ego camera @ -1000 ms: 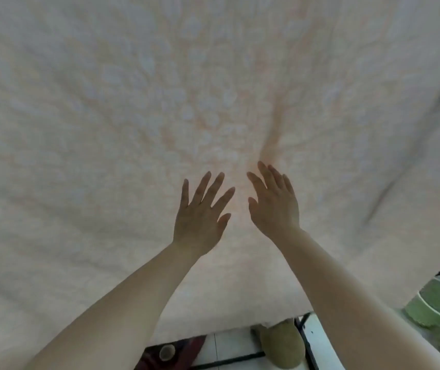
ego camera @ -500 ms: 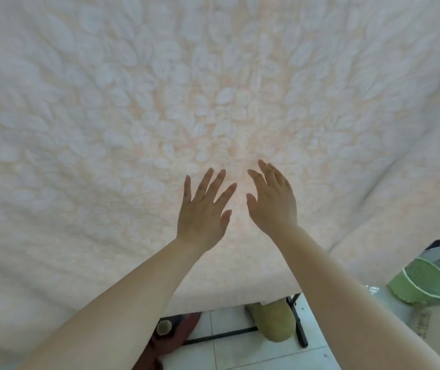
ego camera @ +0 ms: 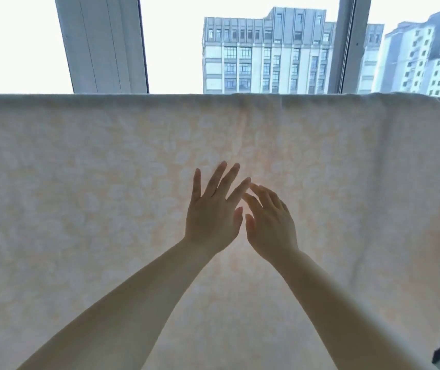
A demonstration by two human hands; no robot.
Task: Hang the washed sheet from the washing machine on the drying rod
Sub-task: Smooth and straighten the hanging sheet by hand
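My left hand [ego camera: 210,217] is wide open, fingers spread and straight, and it holds nothing. My right hand [ego camera: 269,222] is open too, fingers a bit bent and loose, and it also holds nothing. The two hands are just beside each other, fingertips almost meeting, up against the middle of the sheet [ego camera: 80,209]. I cannot tell if they press the cloth or just float in front of it.

A moment ago I was looking lower, and the sheet filled almost all I could see, with floor and a green tub below. Now my head has tipped up. I can see the top fold of the sheet running straight across, so I think it is draped over the drying rod, though the rod itself is hidden under the cloth. My hands have kept the same spot on the sheet. I think the hanging is nearly done and I am only smoothing it flat.

Behind the sheet is a window frame [ego camera: 104,44] and tall buildings [ego camera: 264,52] outside. Nothing blocks my hands.
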